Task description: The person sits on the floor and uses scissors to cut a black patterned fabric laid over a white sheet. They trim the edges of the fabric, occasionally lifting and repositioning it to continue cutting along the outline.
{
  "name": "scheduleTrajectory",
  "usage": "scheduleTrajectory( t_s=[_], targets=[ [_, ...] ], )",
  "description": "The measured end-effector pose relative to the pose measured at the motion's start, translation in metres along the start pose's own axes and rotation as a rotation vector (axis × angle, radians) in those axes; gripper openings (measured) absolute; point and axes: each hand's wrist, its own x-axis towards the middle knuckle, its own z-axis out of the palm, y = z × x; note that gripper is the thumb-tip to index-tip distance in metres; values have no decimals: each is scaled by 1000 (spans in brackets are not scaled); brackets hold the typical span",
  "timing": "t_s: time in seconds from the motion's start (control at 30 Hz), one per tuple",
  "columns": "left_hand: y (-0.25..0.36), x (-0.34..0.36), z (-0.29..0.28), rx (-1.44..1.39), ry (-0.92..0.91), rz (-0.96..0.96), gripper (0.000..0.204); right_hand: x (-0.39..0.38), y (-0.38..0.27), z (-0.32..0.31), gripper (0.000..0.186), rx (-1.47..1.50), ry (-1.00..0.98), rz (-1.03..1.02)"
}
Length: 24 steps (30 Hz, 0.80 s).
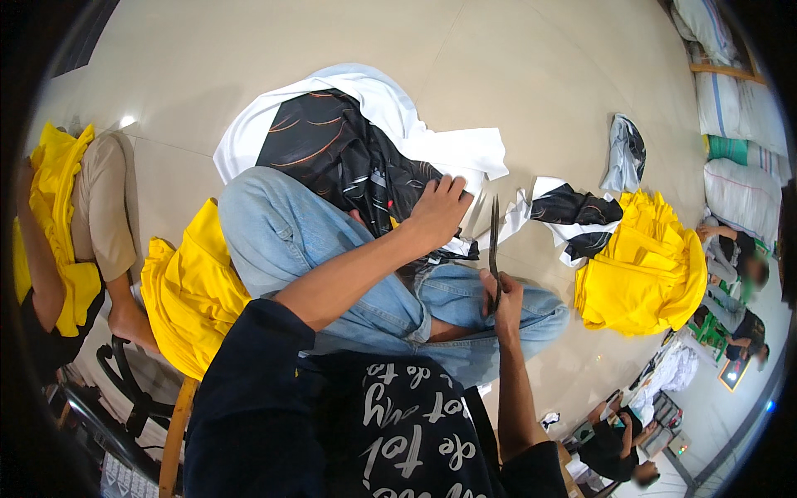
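My left hand (440,213) grips the edge of a black printed fabric (320,137) with thin orange lines and a white border (386,100). The fabric lies bunched across my lap and over my knee, partly on the floor. My right hand (504,297) is closed around the handles of a pair of dark scissors (495,236). Their blades point away from me, almost together, just right of the fabric and apart from my left hand. A narrow white strip (516,216) lies on the floor beyond the blades.
To the right lie a yellow fabric pile (639,270), black-and-white offcuts (573,207) and a grey-and-black piece (624,153). More yellow cloth (187,290) is at my left, near another seated person (108,199). White sacks (739,195) line the right wall, and several people sit farther off.
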Motion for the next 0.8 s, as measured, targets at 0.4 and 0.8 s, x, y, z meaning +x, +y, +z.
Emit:
scheduleTrajectory(
  t_s=[0.4,0.8],
  targets=[
    [1,-9,-1,-37,-159,130,61,92,-67,-1,56,-90,-9,-61],
    [-40,17,-4,33,302,-240,87,38,-34,-3,46,110,-73,-39]
  ],
)
